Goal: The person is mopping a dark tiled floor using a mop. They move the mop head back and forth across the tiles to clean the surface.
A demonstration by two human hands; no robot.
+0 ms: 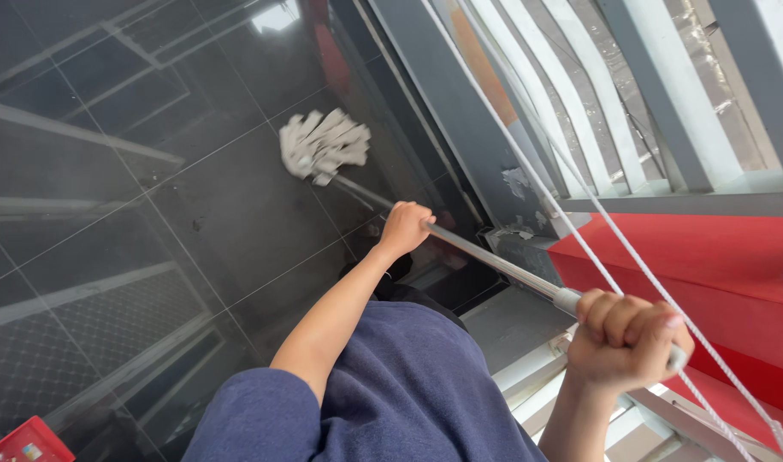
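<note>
I hold a mop with a metal handle [485, 253] in both hands. My left hand [405, 227] grips the handle about midway down. My right hand [624, 338] is closed around the handle's upper end, near its white grip. The white strip mop head [325, 145] rests on the dark glossy tiled floor [195, 214], spread out ahead of me. My blue shirt fills the lower middle of the view.
A grey window frame [460, 111] and white slats [596, 94] run along the right. A red ledge [708, 265] lies below them. Two white cords [579, 214] hang diagonally across. A red box corner [23, 443] sits at the bottom left.
</note>
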